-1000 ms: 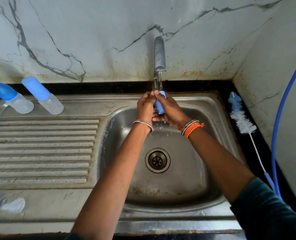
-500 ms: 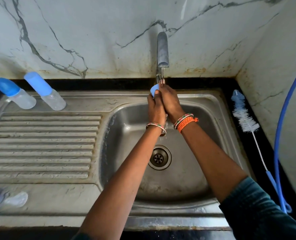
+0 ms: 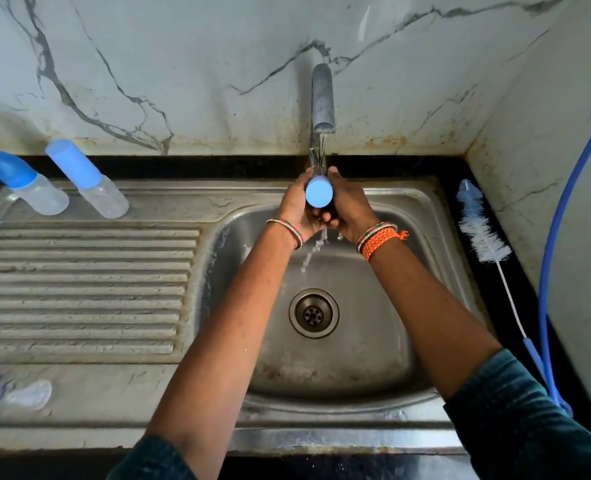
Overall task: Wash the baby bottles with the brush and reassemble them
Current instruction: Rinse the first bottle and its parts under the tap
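Both my hands hold a blue bottle cap (image 3: 319, 192) under the running tap (image 3: 322, 98), its flat closed end facing me. My left hand (image 3: 295, 206) grips it from the left and my right hand (image 3: 347, 206) from the right. Water runs off below my palms into the sink basin (image 3: 366, 348). Two clear baby bottles with blue caps (image 3: 27, 183) (image 3: 86, 178) lie at the back left of the drainboard. A clear bottle part (image 3: 27, 394) lies at the front left, blurred. The bottle brush (image 3: 482, 233), white bristles and a blue handle, lies on the black counter to the right.
A ribbed steel drainboard (image 3: 79, 289) fills the left. The drain (image 3: 314, 313) sits mid-basin. A blue hose (image 3: 543, 289) runs down the right wall. Marble wall stands close behind the tap.
The cap has turned in my hands so its flat end now faces me, and my hands have shifted a little under the stream.
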